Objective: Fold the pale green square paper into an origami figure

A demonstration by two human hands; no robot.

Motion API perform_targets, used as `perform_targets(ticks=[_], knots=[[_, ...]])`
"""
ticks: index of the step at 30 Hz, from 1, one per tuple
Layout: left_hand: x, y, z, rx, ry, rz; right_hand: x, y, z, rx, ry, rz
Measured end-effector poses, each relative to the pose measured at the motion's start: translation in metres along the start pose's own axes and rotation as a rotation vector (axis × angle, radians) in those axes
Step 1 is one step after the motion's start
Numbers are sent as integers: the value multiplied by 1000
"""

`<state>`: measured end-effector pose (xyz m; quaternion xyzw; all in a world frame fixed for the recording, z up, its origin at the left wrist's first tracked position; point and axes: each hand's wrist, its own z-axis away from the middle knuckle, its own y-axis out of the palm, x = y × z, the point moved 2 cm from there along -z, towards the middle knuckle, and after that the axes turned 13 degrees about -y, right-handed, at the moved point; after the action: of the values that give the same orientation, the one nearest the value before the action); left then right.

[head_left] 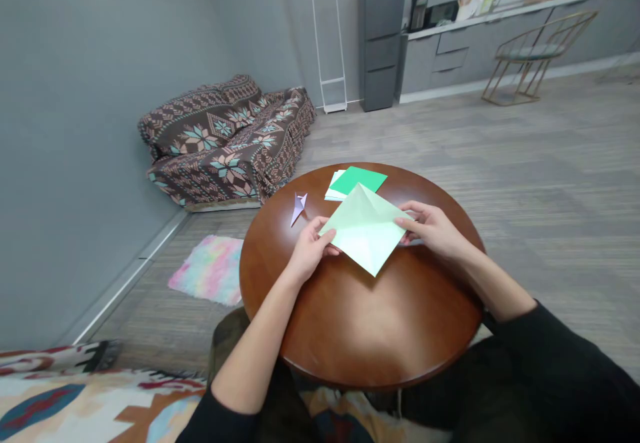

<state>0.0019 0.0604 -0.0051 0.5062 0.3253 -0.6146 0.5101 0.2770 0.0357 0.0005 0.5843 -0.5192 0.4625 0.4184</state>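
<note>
Over the round wooden table [340, 343], pale green sheet [369, 233]: held turned like a diamond between the two hands, one corner towards the person, faint creases across its face.
Left hand [309, 251]: closed on the left corner, thumb on top, fingers curled beneath.
Right hand [431, 228]: pinching the opposite corner, thumb above, fingers below.
Weight and stiffness: likely very light and thin, crisp enough to span the gap between the hands, yet ready to bend along its creases.
Surface: smooth-looking, with a soft sheen; probably a little slippery under dry fingertips.
Fragility: a hard squeeze could leave stray creases, and a sharp pull might tear it.
Best hold: light pinches at opposite corners or edges, thumb over finger, clear of the creased middle.
Beyond the sheet: bright green paper [359, 178] lying over white sheets [334, 192].
Near the left hand: small lilac folded paper [298, 210], apart from the sheet.
</note>
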Motion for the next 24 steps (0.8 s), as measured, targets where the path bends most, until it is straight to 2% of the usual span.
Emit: perform_targets(ticks=[6, 13, 15, 18, 20, 22, 24], knots=[[-1, -1, 1, 52, 58, 77, 4, -8, 2, 102, -41, -43], [-7, 3, 8, 126, 144, 146, 11, 10, 8, 162, -78, 37], [-10, 5, 12, 148, 174, 201, 10, 15, 8, 121, -126, 74], [-13, 12, 17, 218, 195, 240, 8, 20, 7, -75, -206, 86], [-13, 17, 20, 241, 216, 174, 6, 22, 6, -195, -229, 72], [-12, 22, 20, 229, 223, 79, 6, 26, 6, -223, -224, 77], [-10, 25, 19, 198, 216, 18, 7, 31, 7, -174, -208, 112]])
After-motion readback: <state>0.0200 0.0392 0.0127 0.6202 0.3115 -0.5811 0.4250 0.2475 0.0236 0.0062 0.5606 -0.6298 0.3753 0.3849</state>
